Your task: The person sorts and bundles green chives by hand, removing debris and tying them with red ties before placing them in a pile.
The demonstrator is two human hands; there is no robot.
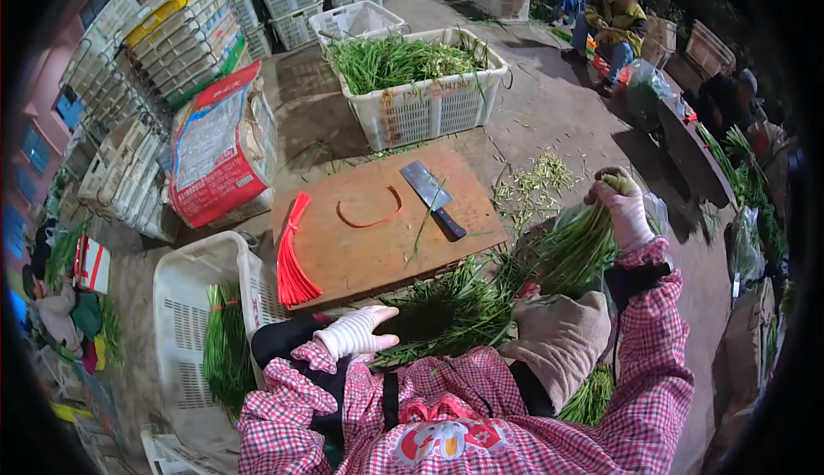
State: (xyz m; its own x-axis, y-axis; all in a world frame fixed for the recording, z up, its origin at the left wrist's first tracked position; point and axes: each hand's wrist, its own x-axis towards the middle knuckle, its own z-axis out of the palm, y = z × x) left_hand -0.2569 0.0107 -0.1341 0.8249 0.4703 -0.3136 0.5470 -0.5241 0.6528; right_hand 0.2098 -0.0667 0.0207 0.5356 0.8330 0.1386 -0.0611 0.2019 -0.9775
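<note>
My right hand [617,201], in a light glove, is closed round the top end of a bunch of long green stalks [576,246] that hangs down beside my knee. Over my lap, my left hand [364,332] has its fingers apart and holds nothing; its glove leaves the fingertips bare. In front of me a wooden board [380,237] carries a cleaver [432,195] with a black handle, a curved orange-red strip [370,217] and a tied bundle of red ties [296,256]. Loose greens [450,314] lie between the board and my lap.
A white plastic crate [170,320] at my left holds a tied green bunch [225,346]. Beyond the board stands a crate [421,111] heaped with greens. Cut stalk ends [537,182] litter the floor. A red sack [215,153] and stacked crates [183,40] stand left; people sit at both sides.
</note>
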